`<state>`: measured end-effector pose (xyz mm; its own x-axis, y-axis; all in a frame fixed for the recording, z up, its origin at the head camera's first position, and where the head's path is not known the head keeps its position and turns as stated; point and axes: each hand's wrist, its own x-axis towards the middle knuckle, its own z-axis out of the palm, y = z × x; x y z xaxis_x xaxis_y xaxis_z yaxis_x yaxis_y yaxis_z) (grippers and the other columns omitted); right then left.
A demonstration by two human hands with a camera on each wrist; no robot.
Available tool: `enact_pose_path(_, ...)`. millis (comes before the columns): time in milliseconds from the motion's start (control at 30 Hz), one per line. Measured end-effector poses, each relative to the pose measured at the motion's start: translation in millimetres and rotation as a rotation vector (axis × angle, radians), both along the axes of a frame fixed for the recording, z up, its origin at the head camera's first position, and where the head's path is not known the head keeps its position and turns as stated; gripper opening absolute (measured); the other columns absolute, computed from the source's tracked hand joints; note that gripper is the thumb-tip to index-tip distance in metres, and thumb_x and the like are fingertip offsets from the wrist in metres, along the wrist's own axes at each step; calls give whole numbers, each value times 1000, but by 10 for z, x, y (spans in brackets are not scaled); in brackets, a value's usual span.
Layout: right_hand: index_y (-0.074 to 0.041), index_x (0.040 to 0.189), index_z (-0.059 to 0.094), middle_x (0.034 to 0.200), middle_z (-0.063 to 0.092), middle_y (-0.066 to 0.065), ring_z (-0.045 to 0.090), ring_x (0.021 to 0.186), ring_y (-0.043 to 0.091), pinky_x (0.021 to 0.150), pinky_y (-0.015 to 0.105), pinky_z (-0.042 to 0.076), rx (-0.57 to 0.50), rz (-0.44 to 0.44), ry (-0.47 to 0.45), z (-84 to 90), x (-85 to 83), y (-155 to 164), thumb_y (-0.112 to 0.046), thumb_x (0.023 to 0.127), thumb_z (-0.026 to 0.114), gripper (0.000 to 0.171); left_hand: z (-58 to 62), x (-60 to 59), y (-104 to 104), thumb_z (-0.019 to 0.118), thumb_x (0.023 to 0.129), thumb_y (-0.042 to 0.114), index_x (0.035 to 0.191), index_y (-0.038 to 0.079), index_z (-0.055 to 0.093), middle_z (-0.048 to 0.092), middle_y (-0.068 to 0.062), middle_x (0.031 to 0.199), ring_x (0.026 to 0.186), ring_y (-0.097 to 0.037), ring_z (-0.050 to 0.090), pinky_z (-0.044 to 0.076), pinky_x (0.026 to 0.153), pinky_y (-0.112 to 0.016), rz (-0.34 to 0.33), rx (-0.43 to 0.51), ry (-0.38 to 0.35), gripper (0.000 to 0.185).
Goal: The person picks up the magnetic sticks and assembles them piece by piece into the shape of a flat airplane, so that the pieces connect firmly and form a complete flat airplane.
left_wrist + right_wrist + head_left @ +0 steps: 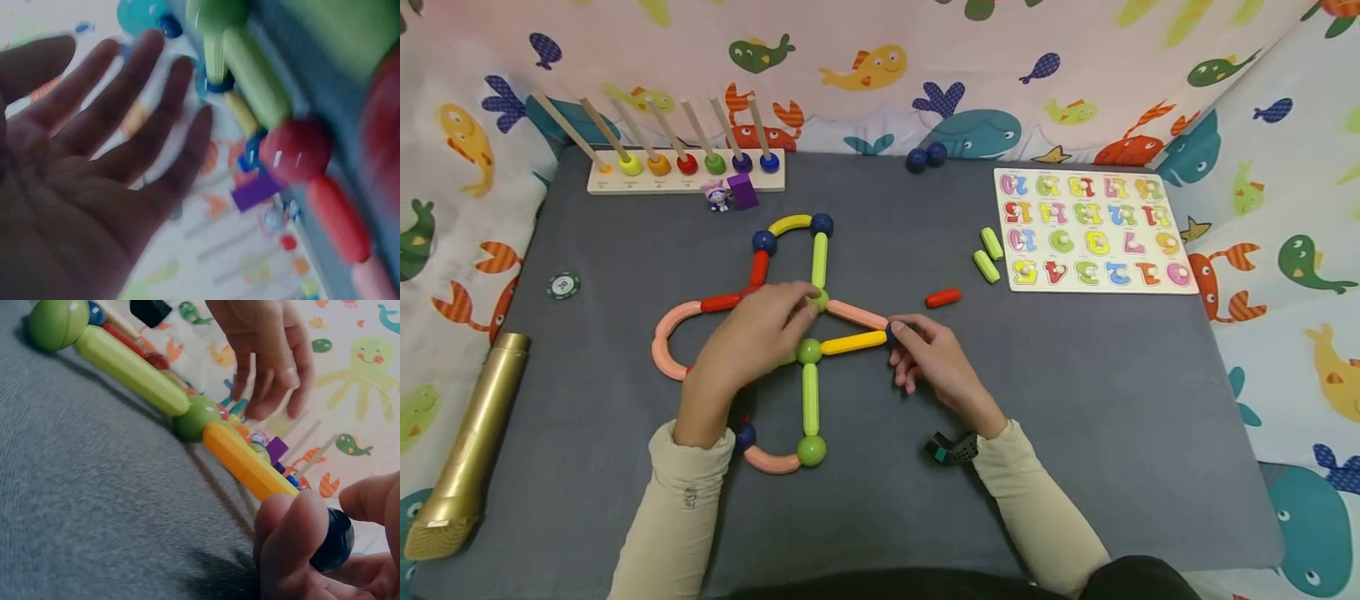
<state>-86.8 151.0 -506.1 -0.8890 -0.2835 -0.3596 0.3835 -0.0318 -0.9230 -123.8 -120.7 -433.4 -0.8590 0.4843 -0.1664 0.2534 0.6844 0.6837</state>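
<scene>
A flat figure of magnetic rods and balls (810,398) lies on the grey mat (1075,400). My right hand (917,346) pinches a dark blue ball (892,334) (334,540) where a yellow rod (853,342) (247,462) and a pink rod (856,314) meet. The yellow rod runs to a central green ball (808,351) (197,417). Over the figure's middle my left hand (775,321) (94,156) hovers with straight fingers and holds nothing. Its fingertips are close to an upper green ball (818,301). The left part of the figure is hidden under that hand.
A loose red rod (942,297) and two light green rods (988,254) lie right of the figure. A number puzzle board (1093,231) sits far right. A peg board (685,171), a purple block (743,190) and two blue balls (926,157) are at the back. A gold cylinder (471,442) lies left.
</scene>
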Motion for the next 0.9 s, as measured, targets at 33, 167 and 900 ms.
enact_pose_path(33, -3, 142, 59, 85, 64, 18, 62, 54, 19, 48, 28, 54, 19, -4, 16, 4, 7, 7, -26, 113, 60, 37, -34, 63, 45, 60, 111, 18, 141, 2, 65, 70, -13, 125, 108, -34, 60, 48, 96, -53, -16, -34, -5, 34)
enact_pose_path(167, -5, 142, 58, 86, 62, 21, 61, 52, 20, 46, 29, 53, 69, 11, 71, 24, 19, 28, -24, 111, 63, 36, -194, 271, 271, 65, 110, 28, 148, 6, 61, 63, -13, 141, 133, -41, 48, 36, 110, -65, -88, -170, -17, 44)
enact_pose_path(900, -4, 146, 61, 86, 63, 20, 60, 52, 21, 47, 31, 52, 208, 148, 95, 61, -51, 153, -31, 117, 48, 41, -192, 437, -135, 58, 112, 20, 139, 1, 65, 64, -15, 138, 133, -36, 55, 34, 117, -59, 61, -3, 34, 34)
